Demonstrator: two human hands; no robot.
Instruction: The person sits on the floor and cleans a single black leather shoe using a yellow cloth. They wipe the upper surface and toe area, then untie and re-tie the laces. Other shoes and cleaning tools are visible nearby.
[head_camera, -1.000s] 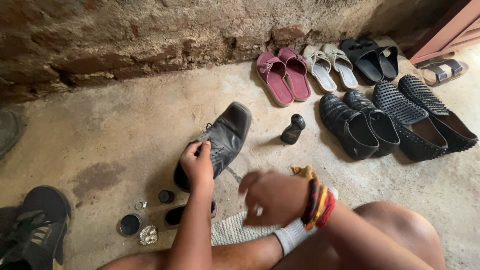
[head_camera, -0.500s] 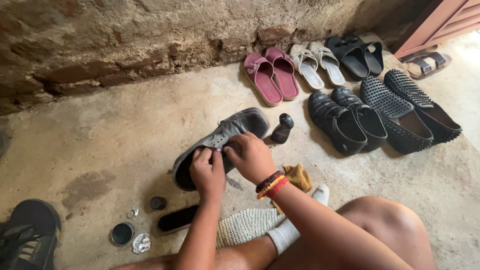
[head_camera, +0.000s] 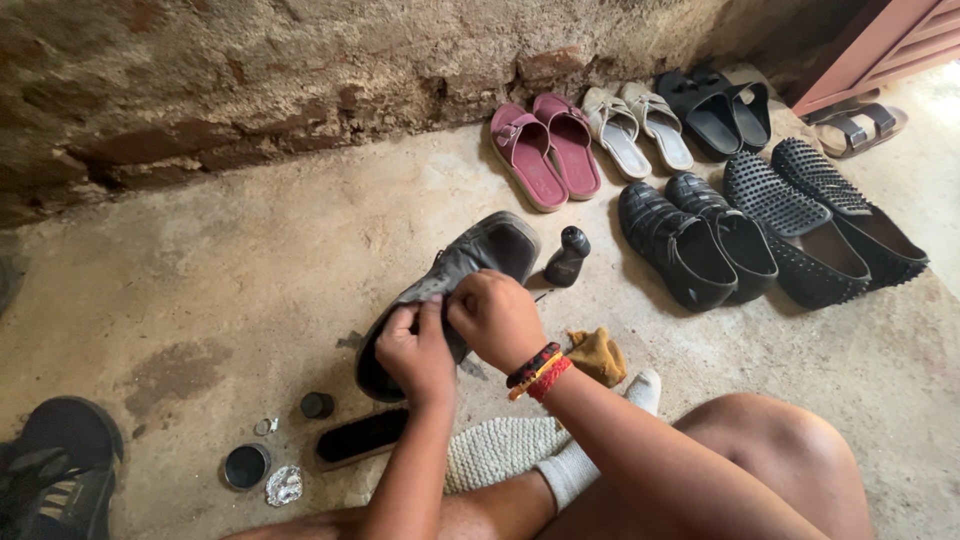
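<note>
A worn grey-black lace-up shoe (head_camera: 470, 265) lies on the concrete floor, toe pointing away. My left hand (head_camera: 415, 350) grips its near side by the opening. My right hand (head_camera: 495, 318), with red and black bracelets on the wrist, pinches the shoe's lace area right beside the left hand. A small black bottle (head_camera: 567, 256) stands just right of the shoe's toe. A yellow-brown cloth (head_camera: 598, 354) lies under my right forearm. A black brush (head_camera: 362, 437) rests on the floor below the shoe.
An open round tin (head_camera: 246, 466), its small cap (head_camera: 317, 405) and crumpled foil (head_camera: 284, 485) lie at lower left. Maroon slides (head_camera: 545, 150), beige sandals (head_camera: 638, 125), black slides (head_camera: 715, 112) and black studded loafers (head_camera: 820, 215) line the stone wall. Another dark shoe (head_camera: 55, 470) sits at far left.
The shoe was held up in my left hand; now it lies lower on the floor. My right hand moved from free air onto the shoe beside my left hand.
</note>
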